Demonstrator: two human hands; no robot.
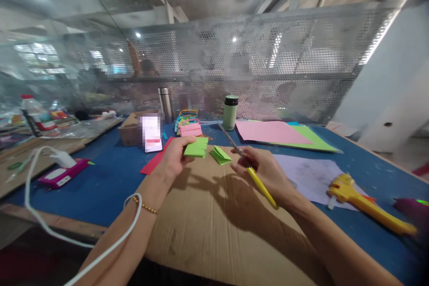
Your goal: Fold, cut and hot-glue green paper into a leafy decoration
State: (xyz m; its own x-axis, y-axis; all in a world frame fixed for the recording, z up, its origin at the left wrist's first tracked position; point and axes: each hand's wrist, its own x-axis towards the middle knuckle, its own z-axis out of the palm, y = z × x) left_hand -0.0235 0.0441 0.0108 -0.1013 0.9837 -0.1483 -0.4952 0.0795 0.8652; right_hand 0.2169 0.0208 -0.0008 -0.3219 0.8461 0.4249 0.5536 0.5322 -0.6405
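My left hand pinches a folded piece of bright green paper between thumb and fingers, above the cardboard sheet. A second folded green paper piece is just to the right of it, between my two hands, touching neither. My right hand grips a pair of scissors with yellow handles. Their metal blades point up and away to the left, apart from the green paper. Part of the handles is hidden by my fingers.
Behind are a phone, a cardboard box, a steel flask and a green jar. Pink paper, a lilac sheet and a yellow glue gun lie right. A white cable crosses my left forearm.
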